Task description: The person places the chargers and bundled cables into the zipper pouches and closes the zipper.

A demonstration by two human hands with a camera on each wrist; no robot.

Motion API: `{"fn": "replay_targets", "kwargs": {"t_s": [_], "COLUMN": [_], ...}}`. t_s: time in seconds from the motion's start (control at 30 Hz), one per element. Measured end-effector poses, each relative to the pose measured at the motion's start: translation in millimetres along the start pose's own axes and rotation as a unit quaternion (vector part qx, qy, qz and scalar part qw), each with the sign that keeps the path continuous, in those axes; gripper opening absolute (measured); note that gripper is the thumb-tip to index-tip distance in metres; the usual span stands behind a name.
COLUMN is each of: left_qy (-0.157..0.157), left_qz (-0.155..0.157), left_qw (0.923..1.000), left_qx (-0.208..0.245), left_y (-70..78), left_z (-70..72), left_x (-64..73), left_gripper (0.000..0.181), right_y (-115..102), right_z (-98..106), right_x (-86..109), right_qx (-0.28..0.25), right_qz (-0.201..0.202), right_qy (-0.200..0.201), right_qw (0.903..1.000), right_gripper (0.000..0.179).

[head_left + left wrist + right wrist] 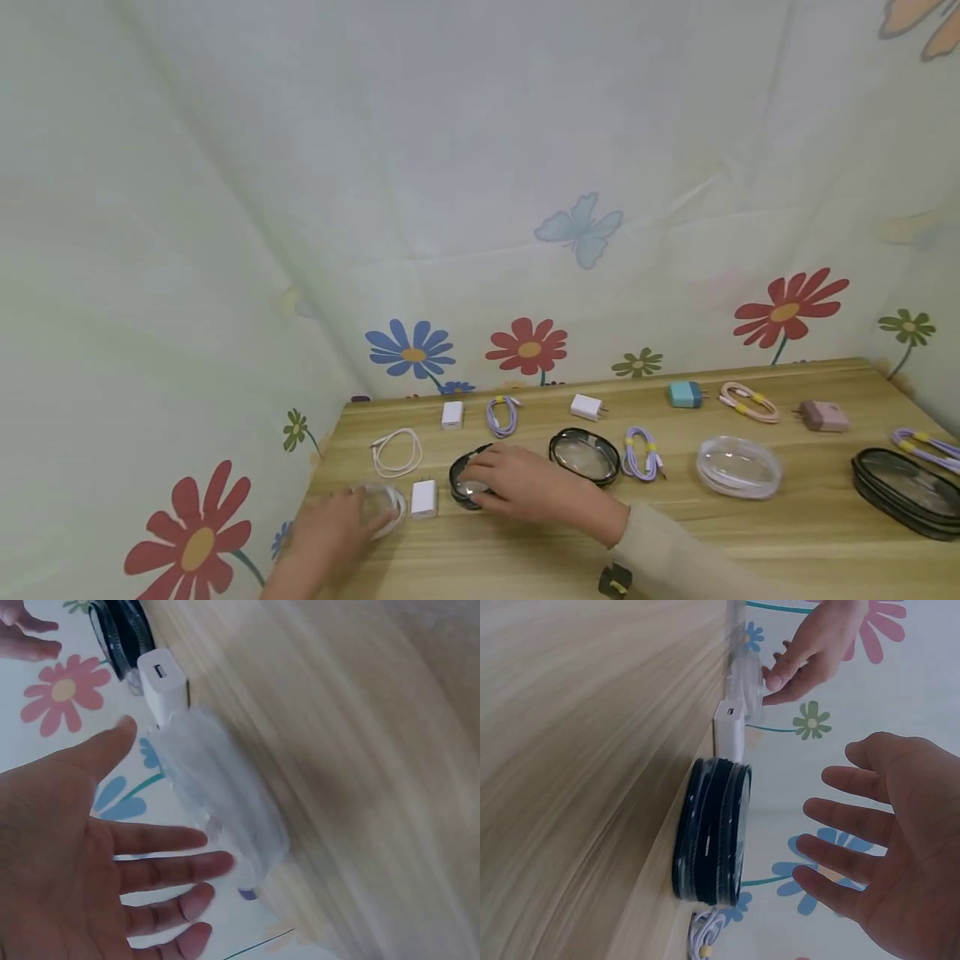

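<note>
My left hand point(333, 533) is beside a small clear oval case with a white rim point(392, 510) at the table's left front. In the left wrist view its fingers are spread, with the fingertips right at that case point(225, 795). Over a clear oval case with a black rim point(463, 497) hovers my right hand point(517, 482), covering part of it. The right wrist view shows these fingers point(847, 810) relaxed and apart from the black-rimmed case point(716, 832). Between the two cases lies a white charger plug point(423, 498).
Behind the hands are a coiled white cable point(397, 452), another white plug point(452, 415) and a purple cable point(502, 416). Farther right stand a second black-rimmed case point(585, 456), a white-rimmed case point(738, 467), a teal plug point(685, 394) and a pink plug point(823, 416). A flowered cloth hangs behind the table.
</note>
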State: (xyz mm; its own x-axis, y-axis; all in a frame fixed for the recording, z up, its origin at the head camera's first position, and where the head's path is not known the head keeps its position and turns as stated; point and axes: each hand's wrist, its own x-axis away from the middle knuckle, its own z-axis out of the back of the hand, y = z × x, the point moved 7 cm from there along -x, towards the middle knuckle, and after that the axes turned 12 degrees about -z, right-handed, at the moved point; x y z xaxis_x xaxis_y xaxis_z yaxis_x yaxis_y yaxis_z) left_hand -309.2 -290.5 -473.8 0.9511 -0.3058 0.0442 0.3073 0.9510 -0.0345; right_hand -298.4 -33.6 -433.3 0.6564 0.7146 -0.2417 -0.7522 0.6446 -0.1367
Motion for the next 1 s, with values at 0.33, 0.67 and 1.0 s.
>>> {"fn": "replay_targets", "kwargs": {"t_s": [0.33,0.67,1.0], "left_qy": [0.005,-0.048,-0.085], "left_qz": [-0.276,-0.33,-0.157], "left_qw": [0.9603,0.9426,0.9816], "left_qx": [0.042,0.025,0.068], "left_y": [8.8,7.4,-4.9], "left_z": [17.1,10.1,-7.2], "left_x": [4.8,5.2,-10.7], "left_gripper": [0.074,0.081,0.068], "right_y": [-9.8,-17.4,-13.0], "right_z": [0.2,-2.4,-9.8], "right_x": [-21.4,-49.1,-54.9], "right_qx": [-0.004,0.037,0.03], "right_qz": [0.006,0.015,-0.007], "right_qy": [0.004,0.016,0.004], "right_qw": [1.0,0.9991,0.9995], "right_gripper": [0.031,0.03,0.029]}}
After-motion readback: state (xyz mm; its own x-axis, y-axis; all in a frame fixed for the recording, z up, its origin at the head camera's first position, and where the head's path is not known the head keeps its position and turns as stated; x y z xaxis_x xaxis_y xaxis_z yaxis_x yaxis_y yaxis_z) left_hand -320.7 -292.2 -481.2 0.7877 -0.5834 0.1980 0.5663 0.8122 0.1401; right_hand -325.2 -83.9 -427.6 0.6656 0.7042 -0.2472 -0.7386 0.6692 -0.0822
